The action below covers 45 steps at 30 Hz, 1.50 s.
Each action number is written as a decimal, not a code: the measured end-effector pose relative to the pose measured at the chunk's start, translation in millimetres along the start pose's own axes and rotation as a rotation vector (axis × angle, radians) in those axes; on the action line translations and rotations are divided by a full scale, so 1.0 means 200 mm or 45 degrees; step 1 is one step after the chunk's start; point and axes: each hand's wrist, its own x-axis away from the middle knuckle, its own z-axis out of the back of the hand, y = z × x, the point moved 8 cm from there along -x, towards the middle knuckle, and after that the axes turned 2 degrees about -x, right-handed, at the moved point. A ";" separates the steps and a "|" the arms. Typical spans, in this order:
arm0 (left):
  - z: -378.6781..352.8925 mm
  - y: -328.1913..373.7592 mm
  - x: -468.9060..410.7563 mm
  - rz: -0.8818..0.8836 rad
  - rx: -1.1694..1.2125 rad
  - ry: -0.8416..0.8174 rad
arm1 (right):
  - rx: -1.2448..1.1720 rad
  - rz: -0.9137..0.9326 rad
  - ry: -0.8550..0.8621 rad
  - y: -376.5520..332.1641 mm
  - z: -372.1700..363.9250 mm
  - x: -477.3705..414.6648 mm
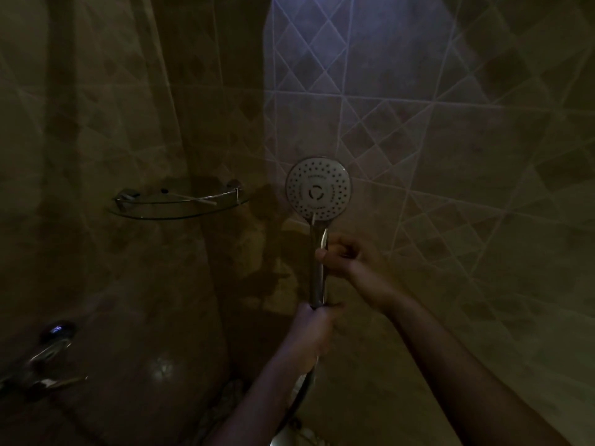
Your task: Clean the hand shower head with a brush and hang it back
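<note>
**HAND SHOWER: GRIP AND CLEARANCE**

The hand shower head (318, 188) is held upright above both hands. Its handle is clamped at the base by the left hand (314, 333) and at mid-length by the right hand (344, 255). The chrome is judged rigid, light and slippery. The glass shelf (177, 207) edge lies well left of the hands. The hose (302, 391) trails below them.

A glass corner shelf (151, 214) carries one thin pale stick (197, 199) lying flat.

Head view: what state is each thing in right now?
hand shower: held upright, spray face toward camera, no water visible.
left hand: grips the handle's bottom end.
right hand: grips the handle midway.
hose: hangs below the handle.
glass shelf: fixed in the corner.
</note>
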 end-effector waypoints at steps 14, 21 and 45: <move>-0.02 0.00 0.04 0.000 0.023 -0.029 | 0.012 0.030 -0.008 -0.03 0.01 0.02; -0.01 0.00 0.04 -0.001 -0.018 -0.029 | 0.199 0.107 0.049 -0.04 0.01 0.04; -0.01 -0.03 0.07 0.011 0.002 -0.022 | 0.113 0.036 -0.008 0.02 -0.01 0.01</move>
